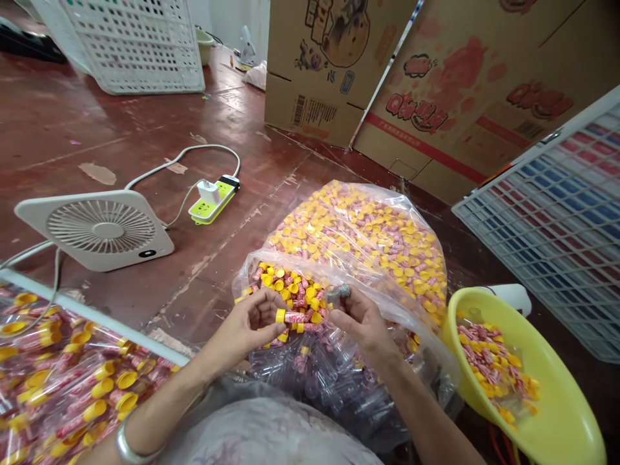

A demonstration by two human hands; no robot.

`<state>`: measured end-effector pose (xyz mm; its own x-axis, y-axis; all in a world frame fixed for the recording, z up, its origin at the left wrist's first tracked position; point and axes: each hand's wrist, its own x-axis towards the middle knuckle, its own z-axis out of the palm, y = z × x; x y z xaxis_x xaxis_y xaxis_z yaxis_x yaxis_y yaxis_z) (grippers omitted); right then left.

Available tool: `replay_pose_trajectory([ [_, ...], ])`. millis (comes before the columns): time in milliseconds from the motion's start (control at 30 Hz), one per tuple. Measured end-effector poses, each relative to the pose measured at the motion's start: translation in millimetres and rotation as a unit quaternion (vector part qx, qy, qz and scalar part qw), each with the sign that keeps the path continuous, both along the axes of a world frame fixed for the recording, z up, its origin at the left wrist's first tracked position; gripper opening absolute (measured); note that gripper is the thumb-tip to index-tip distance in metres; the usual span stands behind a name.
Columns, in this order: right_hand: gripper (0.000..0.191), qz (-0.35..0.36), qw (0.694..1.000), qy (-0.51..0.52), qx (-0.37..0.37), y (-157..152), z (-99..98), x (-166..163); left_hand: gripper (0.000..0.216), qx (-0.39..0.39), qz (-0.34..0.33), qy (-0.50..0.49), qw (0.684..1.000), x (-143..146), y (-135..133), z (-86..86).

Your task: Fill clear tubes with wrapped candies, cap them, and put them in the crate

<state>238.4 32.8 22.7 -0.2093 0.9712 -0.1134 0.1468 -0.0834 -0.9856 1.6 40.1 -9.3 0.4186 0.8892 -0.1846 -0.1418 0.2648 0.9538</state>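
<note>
My left hand [259, 318] is closed, its curled fingers and thumb around the yellow cap of a small red-and-white patterned tube [294, 317], which points right. My right hand [361, 323] pinches a clear plastic tube [333, 297] whose greyish end shows near the fingertips. Both hands are above an open clear plastic bag [407, 258] full of yellow-capped tubes [349, 226]. Below them, by my lap, lies a heap of clear plastic tubes [314, 368].
A yellow basin [566, 400] with more capped tubes stands at right, beside a grey plastic crate [547, 213]. At left are a white fan [106, 229], a power strip [216, 200] and a container of filled tubes [72, 387]. Cardboard boxes [436, 97] stand behind.
</note>
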Motion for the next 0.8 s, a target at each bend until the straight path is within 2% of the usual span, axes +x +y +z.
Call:
replay_pose_trajectory([
  [100, 0.034, -0.024, 0.999, 0.044, -0.021, -3.9, 0.4, -5.0, 0.03, -0.032, 0.033, -0.031, 0.998, 2.9, -6.7, -4.3],
  [267, 0.038, 0.014, 0.997, 0.047, -0.059, -8.0, 9.7, -12.9, 0.034, -0.074, 0.088, -0.088, 0.989, 3.0, -14.9, -12.7],
  [400, 0.036, 0.017, 0.996, 0.054, -0.061, -9.8, 10.6, -16.2, 0.032, -0.064, 0.107, -0.105, 0.987, 6.1, -16.3, -8.0],
  [567, 0.031, 0.075, 0.99, 0.075, -0.093, -15.7, 5.4, -22.1, 0.029, -0.019, 0.111, -0.108, 0.988, 17.4, -17.6, -5.6],
  [600, 0.03, 0.08, 0.988, 0.083, -0.099, -17.1, 4.5, -23.0, 0.032, -0.014, 0.104, -0.102, 0.989, 18.6, -17.7, -6.0],
  [700, 0.031, 0.073, 0.986, 0.1, -0.11, -21.1, 2.9, -25.4, 0.072, -0.006, 0.079, -0.128, 0.989, 20.1, -15.5, -5.1],
  [733, 0.032, 0.072, 0.986, 0.1, -0.113, -22.4, 2.7, -26.6, 0.079, -0.009, 0.084, -0.153, 0.985, 21.1, -13.8, -3.3],
  [800, 0.032, 0.083, 0.984, 0.097, -0.124, -25.3, 2.7, -31.0, 0.07, -0.034, 0.122, -0.208, 0.97, 25.6, -9.5, 2.3],
])
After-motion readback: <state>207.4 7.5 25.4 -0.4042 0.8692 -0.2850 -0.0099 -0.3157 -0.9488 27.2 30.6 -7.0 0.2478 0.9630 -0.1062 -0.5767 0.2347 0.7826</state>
